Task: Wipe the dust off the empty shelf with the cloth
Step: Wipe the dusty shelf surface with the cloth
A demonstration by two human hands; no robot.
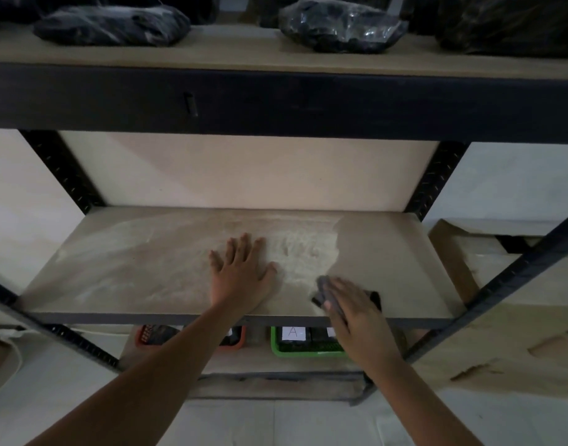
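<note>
The empty wooden shelf [121, 272] spans the middle of the view, coated with pale dust across its left and centre. Its right part [385, 252] looks darker and wiped. My left hand [241, 272] lies flat on the board near the centre, fingers spread. My right hand [356, 310] presses a dark grey cloth [324, 289] onto the shelf near the front edge, just right of the dust patch. Most of the cloth is hidden under that hand.
Black plastic-wrapped bundles [340, 24] sit on the shelf above, behind a black metal beam [276, 104]. Below are a green tray [305, 347] with a card marked A and an orange tray [150, 338]. Black slotted uprights [443, 178] frame the rack. A cardboard box [517, 333] stands at right.
</note>
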